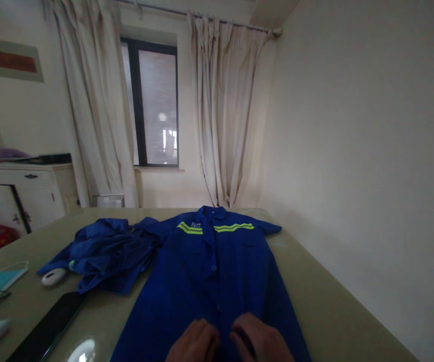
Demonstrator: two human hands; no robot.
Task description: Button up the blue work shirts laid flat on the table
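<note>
A blue short-sleeved work shirt [190,281] with yellow-green reflective stripes lies spread face up on the table, its collar at the far end. Buttons run down its front, and the placket is parted near the collar. At the bottom of the view, my left hand [195,341] is closed, its curled fingers at the left side of the placket. Just across from it, my right hand [261,339] is bent with thumb and fingers together on the shirt front. Both hands are slightly blurred, and the cloth between their fingertips is mostly hidden.
A crumpled blue garment [111,251] lies left of the shirt, touching its sleeve. Near it on the table [337,296] are a white computer mouse [53,277], a long black object [47,327] and a light-blue face mask [0,282]. A wall [371,176] rises along the right.
</note>
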